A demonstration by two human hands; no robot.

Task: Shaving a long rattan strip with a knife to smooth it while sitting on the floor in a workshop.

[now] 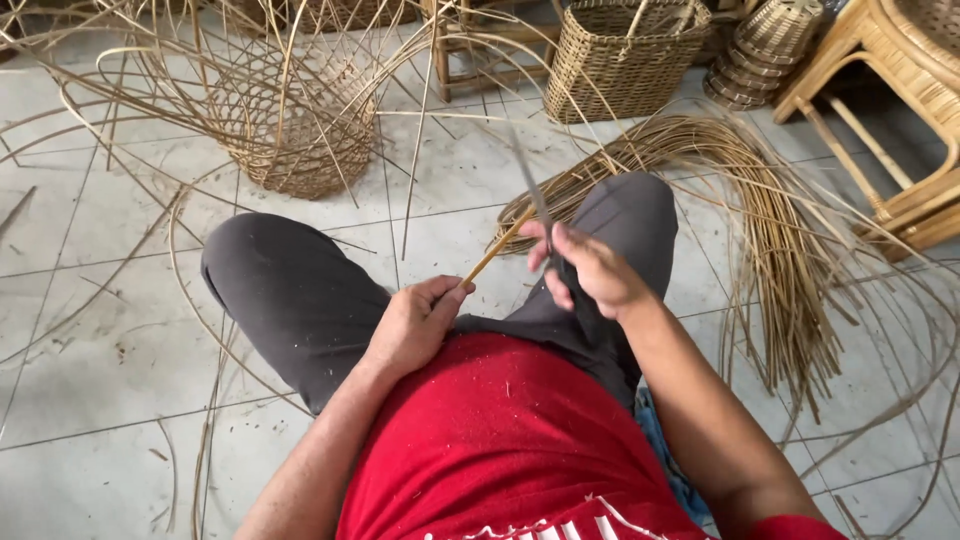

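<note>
Both forearms reach forward from the lower frame over the lap, elbows bent. The left hand (pixel 412 325), centre frame, is curled into a closed fist around the near end of a thin rattan strip (pixel 492 252), which slants up and right. The right hand (pixel 585 268), just right of centre, is closed around a knife (pixel 532 190); its blurred blade points upward and meets the strip near the fingers. A bundle of rattan strands (pixel 770 200) fans across the tiled floor (pixel 100 330) at right. A half-woven basket (pixel 295 125) stands upper left, a finished square basket (pixel 625 55) upper centre.
</note>
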